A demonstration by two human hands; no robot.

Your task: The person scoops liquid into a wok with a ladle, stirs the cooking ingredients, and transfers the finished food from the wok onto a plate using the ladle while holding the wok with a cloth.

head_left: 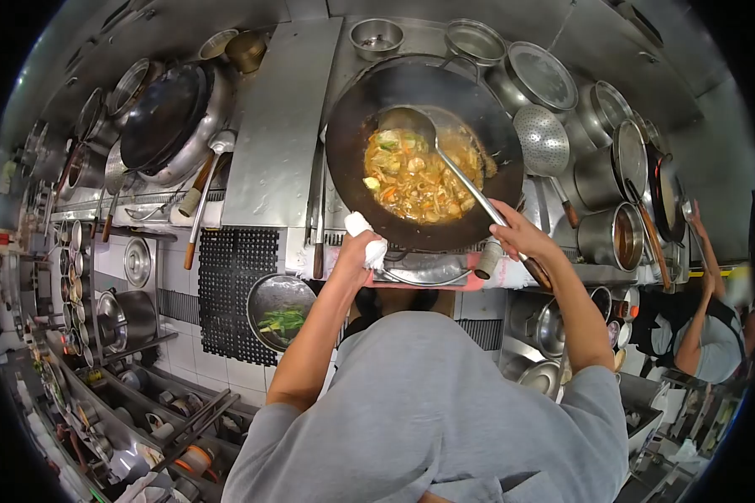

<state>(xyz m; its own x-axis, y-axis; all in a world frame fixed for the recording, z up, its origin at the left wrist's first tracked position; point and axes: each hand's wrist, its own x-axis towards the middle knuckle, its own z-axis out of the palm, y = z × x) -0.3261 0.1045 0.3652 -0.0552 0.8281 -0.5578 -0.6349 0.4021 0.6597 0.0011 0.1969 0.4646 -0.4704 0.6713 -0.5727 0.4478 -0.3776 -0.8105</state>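
A large dark wok [350, 151] sits on the range in front of me, holding a brothy mix of vegetables and other pieces [419, 180]. My right hand [522, 232] is closed round the handle of a long ladle [464, 178]. The ladle's bowl rests in the food at the far side of the wok. At the wok's near left edge, my left hand [354, 256] is closed on a folded white cloth [367, 238]. Whether the cloth wraps a wok handle is hidden.
A perforated skimmer [541, 141] lies right of the wok, near several pots. A steel counter [273, 126] and another dark wok [166, 117] stand left. Below, a bowl with greens [281, 314] sits by a black mat [226, 285]. Another person [709, 327] works at far right.
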